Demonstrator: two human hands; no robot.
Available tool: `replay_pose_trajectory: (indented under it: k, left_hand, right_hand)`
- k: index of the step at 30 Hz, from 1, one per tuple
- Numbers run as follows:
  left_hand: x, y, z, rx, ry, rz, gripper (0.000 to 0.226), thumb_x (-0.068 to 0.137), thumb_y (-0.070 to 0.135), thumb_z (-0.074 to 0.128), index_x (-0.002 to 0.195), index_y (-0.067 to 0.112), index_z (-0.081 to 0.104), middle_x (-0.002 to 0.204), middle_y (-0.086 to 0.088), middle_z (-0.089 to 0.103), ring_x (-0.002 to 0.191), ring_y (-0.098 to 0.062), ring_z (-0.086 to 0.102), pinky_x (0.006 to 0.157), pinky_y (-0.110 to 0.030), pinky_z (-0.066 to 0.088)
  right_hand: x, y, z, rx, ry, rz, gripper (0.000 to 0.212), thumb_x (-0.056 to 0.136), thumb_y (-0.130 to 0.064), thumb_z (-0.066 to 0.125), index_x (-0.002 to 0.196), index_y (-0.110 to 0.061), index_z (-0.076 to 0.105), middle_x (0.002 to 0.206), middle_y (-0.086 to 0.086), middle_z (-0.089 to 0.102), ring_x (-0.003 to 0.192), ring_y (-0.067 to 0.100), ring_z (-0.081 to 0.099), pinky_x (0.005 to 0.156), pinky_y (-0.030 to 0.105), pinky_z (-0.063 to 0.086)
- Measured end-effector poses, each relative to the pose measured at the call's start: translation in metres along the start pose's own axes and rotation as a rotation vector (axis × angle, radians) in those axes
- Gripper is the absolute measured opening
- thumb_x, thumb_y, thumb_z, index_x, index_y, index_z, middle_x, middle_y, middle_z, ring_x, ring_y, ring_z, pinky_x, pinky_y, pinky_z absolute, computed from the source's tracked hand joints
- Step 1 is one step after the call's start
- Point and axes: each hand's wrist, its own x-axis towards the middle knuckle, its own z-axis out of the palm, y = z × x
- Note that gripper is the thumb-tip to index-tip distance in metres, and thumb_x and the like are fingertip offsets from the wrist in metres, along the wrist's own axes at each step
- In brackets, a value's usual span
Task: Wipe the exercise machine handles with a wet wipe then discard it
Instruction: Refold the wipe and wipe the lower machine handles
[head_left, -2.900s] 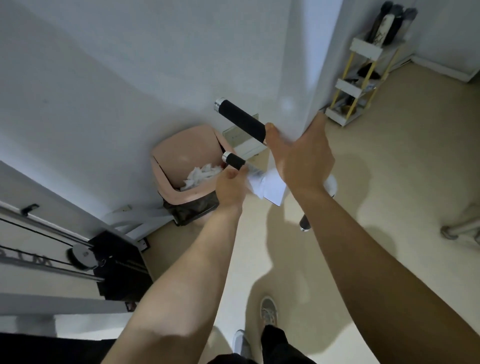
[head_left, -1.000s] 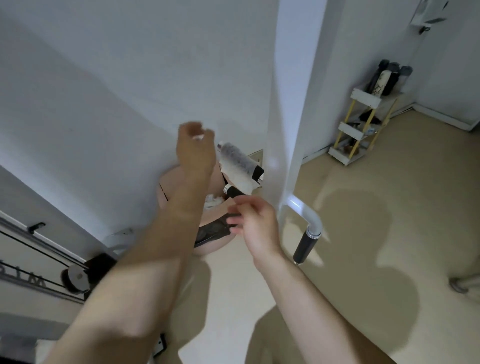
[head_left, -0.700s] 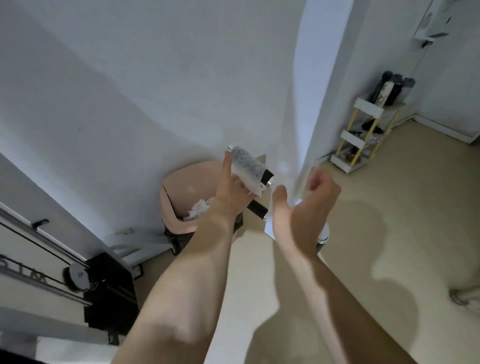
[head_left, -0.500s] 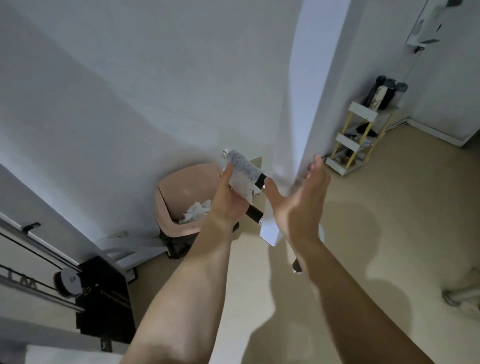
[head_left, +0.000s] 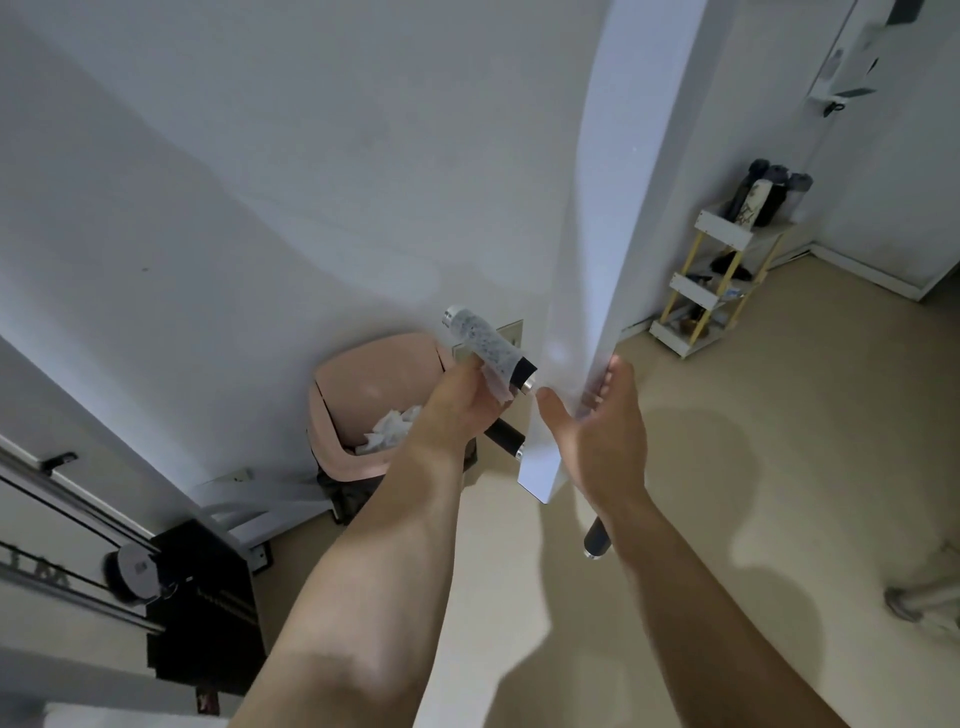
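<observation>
A wet wipe (head_left: 483, 343) is wrapped around the upper machine handle (head_left: 521, 370), whose black grip shows only at its inner end. My left hand (head_left: 457, 410) sits under that handle and pinches the wipe's lower edge. My right hand (head_left: 597, 431) is open, palm to the left, beside the white upright post (head_left: 587, 260). A second black handle (head_left: 505, 435) pokes out below my left hand. A third handle (head_left: 596, 540) hangs behind my right wrist.
A pink bin (head_left: 358, 374) holding crumpled white wipes (head_left: 389, 431) stands against the wall just behind the handles. The black weight stack and cables (head_left: 202, 608) are at lower left. A small white and yellow shelf rack (head_left: 717, 280) stands at the far right wall.
My left hand came down from the top of the upper handle to its underside, still with the wipe around it. My right hand let go, opened and moved beside the post.
</observation>
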Motion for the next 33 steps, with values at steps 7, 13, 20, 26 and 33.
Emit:
replay_pose_trajectory:
  k: [7,13,20,26,33]
  left_hand:
    - [0.009,-0.001,0.018,-0.050,0.164,0.042,0.020,0.103,0.006,0.045,0.116,0.008,0.061,0.099,-0.004,0.065,0.084,-0.014,0.064,0.074,-0.026,0.056]
    - [0.000,-0.002,0.024,-0.348,0.031,0.008,0.027,0.107,0.021,0.043,0.104,0.011,0.067,0.091,-0.008,0.074,0.081,-0.020,0.073,0.082,-0.032,0.059]
    - [-0.012,0.008,0.031,-0.427,-0.026,0.038,0.058,0.072,0.074,0.064,0.096,0.021,0.069,0.082,0.007,0.065,0.079,-0.020,0.063,0.089,-0.038,0.054]
    - [-0.011,0.015,0.048,-0.382,-0.059,0.107,0.040,0.089,0.048,0.068,0.070,0.015,0.056,0.071,0.003,0.066,0.068,-0.016,0.070,0.066,-0.030,0.059]
    - [-0.005,0.018,0.050,-0.395,-0.025,0.023,0.038,0.087,0.035,0.072,0.060,0.023,0.048,0.049,0.011,0.047,0.039,-0.004,0.043,0.055,-0.020,0.040]
  right_hand:
    - [-0.001,0.003,-0.001,-0.035,0.010,-0.015,0.053,0.069,-0.055,0.072,0.111,-0.036,0.046,0.108,-0.014,0.065,0.097,0.007,0.066,0.079,0.035,0.055]
    - [0.000,0.004,0.001,-0.046,0.010,-0.028,0.057,0.070,-0.054,0.073,0.116,-0.033,0.046,0.108,-0.013,0.065,0.098,0.011,0.067,0.081,0.042,0.056]
    - [0.000,0.004,0.000,-0.045,-0.008,-0.014,0.054,0.068,-0.055,0.072,0.111,-0.037,0.045,0.107,-0.015,0.064,0.098,0.007,0.065,0.081,0.038,0.055]
    - [0.018,-0.012,-0.004,-0.046,-0.015,0.022,0.066,0.061,-0.056,0.086,0.095,-0.019,0.044,0.083,-0.011,0.053,0.073,0.008,0.057,0.061,0.027,0.044]
    - [0.020,-0.005,0.002,-0.140,0.013,0.058,0.055,0.068,-0.061,0.077,0.091,-0.025,0.043,0.075,-0.009,0.062,0.067,0.010,0.063,0.058,0.031,0.046]
